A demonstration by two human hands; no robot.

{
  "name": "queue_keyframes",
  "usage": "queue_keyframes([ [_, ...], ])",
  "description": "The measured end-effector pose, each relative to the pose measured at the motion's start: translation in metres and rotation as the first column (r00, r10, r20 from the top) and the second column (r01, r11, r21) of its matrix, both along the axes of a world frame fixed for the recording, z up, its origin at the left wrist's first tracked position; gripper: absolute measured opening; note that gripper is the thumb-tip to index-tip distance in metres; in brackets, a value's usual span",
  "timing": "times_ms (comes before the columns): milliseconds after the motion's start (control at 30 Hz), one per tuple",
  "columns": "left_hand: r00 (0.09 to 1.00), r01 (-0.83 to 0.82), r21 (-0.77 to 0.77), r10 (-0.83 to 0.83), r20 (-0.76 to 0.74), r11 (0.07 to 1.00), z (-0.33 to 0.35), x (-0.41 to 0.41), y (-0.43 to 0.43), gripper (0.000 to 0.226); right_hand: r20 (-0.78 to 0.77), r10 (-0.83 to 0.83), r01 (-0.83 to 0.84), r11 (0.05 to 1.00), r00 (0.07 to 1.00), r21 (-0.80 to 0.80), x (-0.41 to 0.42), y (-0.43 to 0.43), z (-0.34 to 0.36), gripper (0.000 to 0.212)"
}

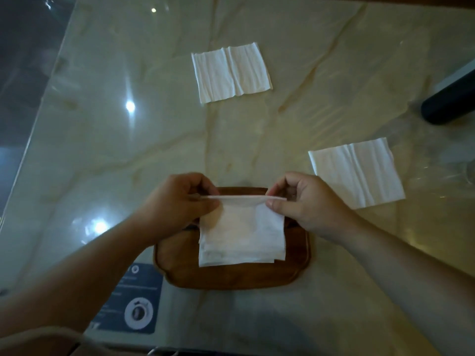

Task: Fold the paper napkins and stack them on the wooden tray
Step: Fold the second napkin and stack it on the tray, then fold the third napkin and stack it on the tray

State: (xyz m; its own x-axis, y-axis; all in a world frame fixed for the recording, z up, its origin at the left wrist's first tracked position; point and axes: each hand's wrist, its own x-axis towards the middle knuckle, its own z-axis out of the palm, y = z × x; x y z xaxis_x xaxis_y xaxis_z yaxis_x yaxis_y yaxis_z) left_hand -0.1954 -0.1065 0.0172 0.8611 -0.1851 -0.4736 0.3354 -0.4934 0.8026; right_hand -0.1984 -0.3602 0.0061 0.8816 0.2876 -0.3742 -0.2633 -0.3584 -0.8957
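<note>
A brown wooden tray lies on the marble table near me. Above it hangs a white paper napkin, folded over, its top edge pinched at the left corner by my left hand and at the right corner by my right hand. Its lower edge droops onto the tray. Whether other napkins lie beneath it I cannot tell. Two unfolded white napkins lie flat on the table: one far napkin at the centre back and one right napkin beside my right hand.
The glossy marble table ends at a slanted edge on the left. A dark cylindrical object lies at the right edge. A clear glass stands at the far right. A blue printed card lies left of the tray.
</note>
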Motion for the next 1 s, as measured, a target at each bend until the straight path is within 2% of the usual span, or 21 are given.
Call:
queue_keyframes([
  [133, 0.998, 0.056, 0.107, -0.054, -0.028, 0.993, -0.014, -0.017, 0.007, 0.026, -0.004, 0.095, -0.095, 0.992, 0.995, -0.08, -0.016, 0.01, -0.018, 0.007],
  [300, 0.997, 0.076, 0.191, -0.074, -0.021, 0.979, -0.028, -0.021, 0.012, 0.022, 0.197, 0.318, -0.24, 0.909, 0.927, -0.341, -0.016, 0.015, -0.019, 0.004],
  [500, 0.988, 0.151, 0.227, -0.151, -0.019, 0.962, -0.03, -0.017, 0.008, 0.019, 0.271, 0.405, -0.272, 0.867, 0.873, -0.418, -0.01, 0.013, -0.017, 0.008],
  [567, 0.964, 0.235, 0.307, -0.261, 0.046, 0.922, -0.028, -0.017, 0.007, 0.014, 0.308, 0.474, -0.276, 0.813, 0.825, -0.513, -0.013, 0.01, -0.018, 0.017],
  [633, 0.902, 0.269, 0.453, -0.387, 0.191, 0.85, -0.025, -0.017, 0.01, 0.011, 0.347, 0.508, -0.234, 0.769, 0.789, -0.594, -0.016, 0.009, -0.019, 0.026],
  [733, 0.784, 0.252, 0.585, -0.517, 0.344, 0.771, -0.02, -0.01, 0.003, 0.02, 0.388, 0.45, -0.125, 0.766, 0.804, -0.63, -0.013, -0.007, -0.015, 0.031],
  [833, 0.703, 0.274, 0.619, -0.593, 0.394, 0.736, -0.016, 0.006, -0.021, 0.02, 0.4, 0.363, -0.027, 0.768, 0.842, -0.64, -0.006, -0.033, -0.013, 0.029],
  [1000, 0.654, 0.349, 0.595, -0.643, 0.399, 0.724, -0.017, 0.043, -0.09, 0.024, 0.345, 0.164, 0.12, 0.733, 0.924, -0.67, 0.003, -0.088, -0.012, 0.029],
])
